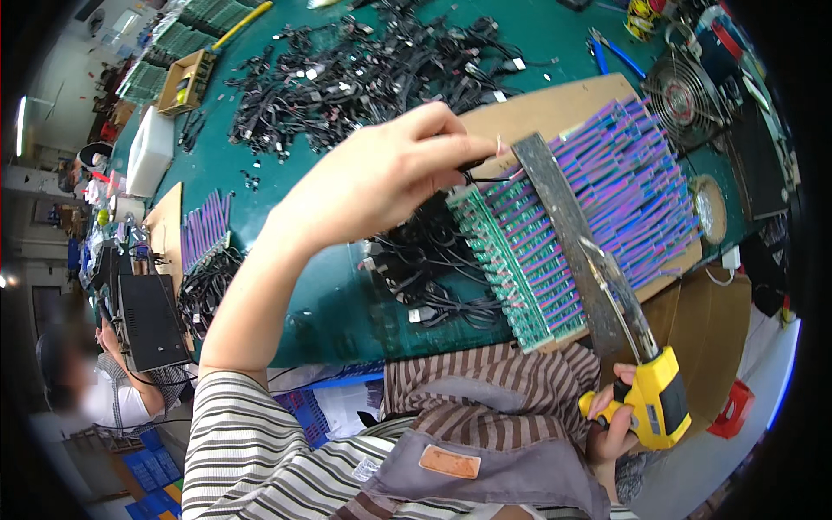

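My left hand (390, 173) reaches in over the bench with its fingers pinched on a black cable (472, 178), whose thin end points at the boards. Below its fingertips lies a panel of green circuit boards (507, 269) in a row, with many purple-blue wires (620, 182) fanning off to the right. A dark flat metal bar (563, 225) lies across the wires. My right hand (611, 425) is closed around the grip of a yellow soldering gun (659, 399). The gun's long metal nose slants up to the bar; its tip's exact contact I cannot tell.
Black cables (364, 78) lie heaped on the green bench, with another bunch (442, 269) beside the panel. Cardboard (555, 100) sits under the panel. A round fan (685, 95), blue-handled pliers (611, 56) and a solder roll (709, 208) stand right. A co-worker (121, 381) sits left.
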`<state>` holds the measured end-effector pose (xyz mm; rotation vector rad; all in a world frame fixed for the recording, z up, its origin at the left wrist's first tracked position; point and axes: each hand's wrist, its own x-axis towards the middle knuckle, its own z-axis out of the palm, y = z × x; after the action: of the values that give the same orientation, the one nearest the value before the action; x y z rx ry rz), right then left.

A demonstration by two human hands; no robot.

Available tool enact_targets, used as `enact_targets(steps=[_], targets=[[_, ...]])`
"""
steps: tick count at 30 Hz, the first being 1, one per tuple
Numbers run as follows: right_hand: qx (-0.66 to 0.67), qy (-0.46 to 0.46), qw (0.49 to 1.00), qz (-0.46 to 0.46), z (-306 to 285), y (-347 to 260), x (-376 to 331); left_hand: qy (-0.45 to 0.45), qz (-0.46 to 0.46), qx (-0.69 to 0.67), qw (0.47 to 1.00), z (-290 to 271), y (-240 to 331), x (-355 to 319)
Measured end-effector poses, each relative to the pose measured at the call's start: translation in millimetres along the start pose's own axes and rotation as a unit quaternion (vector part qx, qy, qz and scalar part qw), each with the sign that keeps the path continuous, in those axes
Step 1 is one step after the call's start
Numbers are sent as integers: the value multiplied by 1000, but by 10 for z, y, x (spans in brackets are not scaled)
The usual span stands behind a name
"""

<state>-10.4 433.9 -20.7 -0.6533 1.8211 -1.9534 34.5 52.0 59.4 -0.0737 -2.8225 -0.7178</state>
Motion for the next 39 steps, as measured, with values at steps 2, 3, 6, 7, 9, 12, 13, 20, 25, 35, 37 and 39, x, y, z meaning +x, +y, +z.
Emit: enact_targets(steps=[2,3,6,7,9,12,13,20,25,35,37,39], targets=[[-18,-2,1000,-11,32,5,10,3,-10,5,1000,169,89,-68],[-8,-7,1000,-1,40,5,20,12,-11,-7,1000,238,105,-84],[-4,-19,1000,12,32,5,-14,18,-5,-1,1000,368,114,-130],[1,-20,999,27,25,14,-32,14,-4,-7,1000,394,127,-119],[5,-17,999,48,13,5,-59,77,19,38,996,441,145,-75],[-20,-28,999,31,26,-27,-80,119,60,80,988,454,171,-66],[-21,-25,999,35,23,-28,-76,113,61,112,985,429,185,-77],[-36,-20,999,28,-7,-28,-104,129,132,117,976,385,485,-175],[-34,-15,998,53,1,-80,-129,43,82,-2,996,693,752,-397],[-47,-27,994,97,-72,-63,-288,61,120,134,982,921,768,-474],[-59,-40,993,90,-71,-58,-301,68,103,128,984,929,772,-495],[-109,-34,991,71,-83,-52,-341,62,81,113,988,904,792,-483]])
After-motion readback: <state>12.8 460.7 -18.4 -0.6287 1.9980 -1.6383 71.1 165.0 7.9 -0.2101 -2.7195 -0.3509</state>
